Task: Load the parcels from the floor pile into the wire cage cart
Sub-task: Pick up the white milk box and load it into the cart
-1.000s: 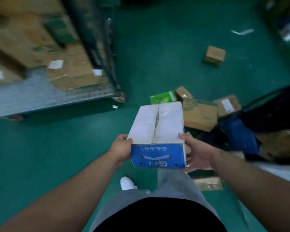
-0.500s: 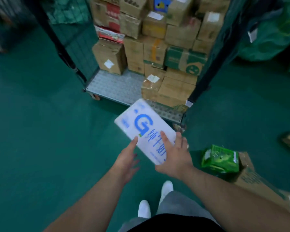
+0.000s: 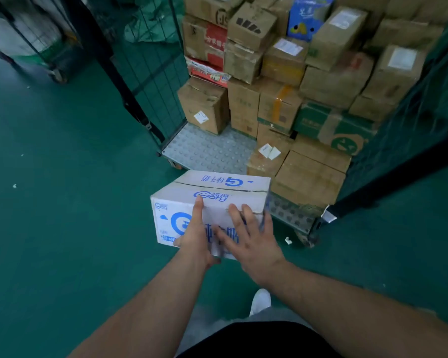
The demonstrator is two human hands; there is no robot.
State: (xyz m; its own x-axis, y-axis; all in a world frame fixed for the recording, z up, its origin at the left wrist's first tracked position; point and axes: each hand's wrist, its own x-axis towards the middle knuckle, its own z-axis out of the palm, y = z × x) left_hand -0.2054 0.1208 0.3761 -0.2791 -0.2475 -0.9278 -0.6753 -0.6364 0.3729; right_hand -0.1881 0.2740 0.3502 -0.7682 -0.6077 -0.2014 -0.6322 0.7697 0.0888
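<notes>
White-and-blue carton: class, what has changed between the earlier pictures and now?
The white-and-blue carton was carried up to the wire cage cart and turned level. The left grip, off it half a second ago, touches its near face again beside the right grip. The cart's stacked parcels are unchanged.

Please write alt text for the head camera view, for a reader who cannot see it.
The left hand and right hand hold a white and blue carton before a wire cage cart stacked with brown parcels, over a green floor.
</notes>
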